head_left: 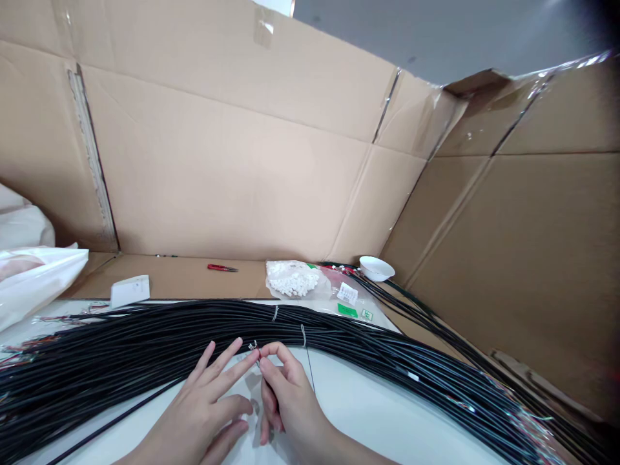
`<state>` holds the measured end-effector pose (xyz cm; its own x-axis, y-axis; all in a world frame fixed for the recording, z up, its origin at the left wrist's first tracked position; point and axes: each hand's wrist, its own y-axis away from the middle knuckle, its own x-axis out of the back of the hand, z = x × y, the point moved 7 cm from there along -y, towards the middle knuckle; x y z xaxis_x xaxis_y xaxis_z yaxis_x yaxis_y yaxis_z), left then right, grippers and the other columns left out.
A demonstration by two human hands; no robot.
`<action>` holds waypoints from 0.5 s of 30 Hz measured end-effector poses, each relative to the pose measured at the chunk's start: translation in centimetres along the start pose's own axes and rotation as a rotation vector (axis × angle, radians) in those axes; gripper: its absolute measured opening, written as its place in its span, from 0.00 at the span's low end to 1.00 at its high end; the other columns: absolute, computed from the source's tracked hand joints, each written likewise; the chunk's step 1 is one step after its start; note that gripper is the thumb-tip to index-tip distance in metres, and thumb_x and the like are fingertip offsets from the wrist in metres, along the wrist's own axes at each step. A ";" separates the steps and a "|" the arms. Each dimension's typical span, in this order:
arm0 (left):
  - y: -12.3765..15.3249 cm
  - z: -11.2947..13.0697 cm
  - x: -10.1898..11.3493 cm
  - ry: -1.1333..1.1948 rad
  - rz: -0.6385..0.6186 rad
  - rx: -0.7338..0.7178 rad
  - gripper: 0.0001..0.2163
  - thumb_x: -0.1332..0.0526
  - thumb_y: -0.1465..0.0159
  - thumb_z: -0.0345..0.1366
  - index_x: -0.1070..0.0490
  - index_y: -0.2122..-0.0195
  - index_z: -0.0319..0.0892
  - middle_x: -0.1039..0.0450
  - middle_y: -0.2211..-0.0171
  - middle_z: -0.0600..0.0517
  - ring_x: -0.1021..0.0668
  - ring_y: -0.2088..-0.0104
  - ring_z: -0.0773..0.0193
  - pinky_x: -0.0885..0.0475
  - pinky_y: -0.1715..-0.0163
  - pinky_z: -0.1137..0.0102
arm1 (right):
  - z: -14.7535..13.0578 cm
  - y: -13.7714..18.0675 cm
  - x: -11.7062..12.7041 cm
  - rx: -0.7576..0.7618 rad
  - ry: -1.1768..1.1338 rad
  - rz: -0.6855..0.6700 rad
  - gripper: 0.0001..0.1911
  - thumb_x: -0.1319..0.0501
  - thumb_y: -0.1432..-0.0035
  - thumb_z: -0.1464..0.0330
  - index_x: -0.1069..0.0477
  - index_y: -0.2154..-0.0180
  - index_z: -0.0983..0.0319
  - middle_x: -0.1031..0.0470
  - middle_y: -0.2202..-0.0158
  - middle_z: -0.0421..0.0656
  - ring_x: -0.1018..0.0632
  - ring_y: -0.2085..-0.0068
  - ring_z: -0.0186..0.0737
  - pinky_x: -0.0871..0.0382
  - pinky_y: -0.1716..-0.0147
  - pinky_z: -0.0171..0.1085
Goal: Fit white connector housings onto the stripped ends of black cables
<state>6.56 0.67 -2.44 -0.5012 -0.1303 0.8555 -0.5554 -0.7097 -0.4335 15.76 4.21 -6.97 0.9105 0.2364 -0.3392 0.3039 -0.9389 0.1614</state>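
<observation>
My right hand (293, 391) is closed in a pinch on a few thin wires (257, 349), some of them reddish, with small pale ends sticking up past the fingertips. My left hand (206, 403) is open beside it, its fingers spread, and the index fingertip lies close to the wire ends; whether it touches them I cannot tell. Just beyond both hands runs a thick bundle of black cables (194, 329), bound with thin ties. A single black cable (121, 413) lies apart from the bundle and passes out of sight behind my left hand.
Cardboard walls (232, 161) enclose the white table (368, 394) at the back and right. Along the back are red-handled pliers (221, 267), a clear bag of small white parts (293, 281), a white bowl (376, 268) and paper (130, 290). White plastic (33, 278) bulges in from the left.
</observation>
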 end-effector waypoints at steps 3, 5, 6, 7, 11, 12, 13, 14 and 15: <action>0.0 0.1 0.1 -0.027 -0.013 0.001 0.12 0.48 0.43 0.27 0.28 0.70 0.49 0.40 0.44 0.55 0.45 0.41 0.54 0.50 0.47 0.48 | -0.2 0.1 -0.1 0.023 0.004 -0.002 0.19 0.43 0.51 0.55 0.46 0.65 0.60 0.43 0.92 0.26 0.46 0.92 0.23 0.38 0.92 0.27; 0.0 0.2 0.1 -0.038 -0.016 -0.003 0.12 0.48 0.43 0.27 0.28 0.70 0.49 0.40 0.43 0.55 0.45 0.42 0.54 0.50 0.47 0.48 | -0.3 0.1 -0.1 0.030 0.010 -0.008 0.19 0.43 0.52 0.55 0.46 0.65 0.59 0.43 0.92 0.26 0.45 0.92 0.23 0.38 0.92 0.27; 0.0 0.2 0.2 -0.043 -0.014 -0.006 0.12 0.49 0.43 0.27 0.28 0.69 0.49 0.41 0.43 0.54 0.45 0.41 0.54 0.51 0.47 0.47 | -0.3 0.1 -0.2 0.029 0.015 -0.010 0.19 0.43 0.52 0.55 0.46 0.65 0.59 0.43 0.92 0.26 0.46 0.92 0.23 0.38 0.92 0.27; 0.0 0.2 0.2 -0.047 -0.010 -0.008 0.12 0.49 0.43 0.27 0.28 0.69 0.49 0.41 0.43 0.54 0.45 0.41 0.54 0.51 0.47 0.48 | -0.3 0.0 -0.2 0.026 0.021 -0.012 0.19 0.43 0.52 0.54 0.46 0.65 0.59 0.44 0.92 0.26 0.46 0.92 0.23 0.38 0.92 0.27; 0.1 0.3 0.2 -0.066 0.014 -0.019 0.12 0.49 0.43 0.27 0.29 0.68 0.50 0.39 0.44 0.54 0.46 0.41 0.56 0.52 0.46 0.49 | -0.2 -0.1 -0.2 0.023 0.047 -0.023 0.20 0.43 0.53 0.53 0.46 0.67 0.60 0.44 0.92 0.25 0.46 0.92 0.23 0.39 0.92 0.27; 0.1 0.3 0.2 -0.072 0.024 -0.023 0.12 0.49 0.43 0.27 0.29 0.68 0.50 0.39 0.45 0.54 0.46 0.41 0.56 0.52 0.46 0.50 | -0.1 -0.1 -0.2 0.024 0.050 -0.028 0.20 0.43 0.53 0.52 0.46 0.68 0.60 0.44 0.92 0.25 0.47 0.92 0.22 0.38 0.92 0.27; 0.2 0.3 0.2 -0.079 0.034 -0.027 0.12 0.49 0.43 0.26 0.29 0.68 0.50 0.39 0.44 0.54 0.46 0.41 0.56 0.53 0.46 0.51 | 0.0 -0.1 -0.2 0.023 0.051 -0.034 0.20 0.43 0.53 0.52 0.46 0.69 0.60 0.44 0.92 0.25 0.47 0.92 0.22 0.38 0.92 0.27; 0.2 0.4 0.3 -0.087 0.043 -0.031 0.12 0.49 0.43 0.26 0.29 0.68 0.50 0.40 0.44 0.54 0.46 0.41 0.57 0.54 0.46 0.51 | 0.1 -0.1 -0.2 0.023 0.051 -0.038 0.20 0.43 0.53 0.52 0.46 0.69 0.60 0.44 0.92 0.25 0.47 0.92 0.22 0.38 0.92 0.27; 0.3 0.5 0.3 -0.094 0.052 -0.037 0.12 0.49 0.43 0.26 0.29 0.69 0.50 0.40 0.44 0.54 0.47 0.41 0.57 0.55 0.45 0.51 | 0.2 -0.1 -0.3 0.020 0.049 -0.041 0.21 0.43 0.53 0.52 0.46 0.69 0.60 0.44 0.92 0.26 0.47 0.92 0.22 0.38 0.92 0.27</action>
<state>6.57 0.12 -2.14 -0.4662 -0.2322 0.8537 -0.5551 -0.6746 -0.4866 15.42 4.20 -7.04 0.9100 0.2864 -0.2998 0.3362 -0.9328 0.1297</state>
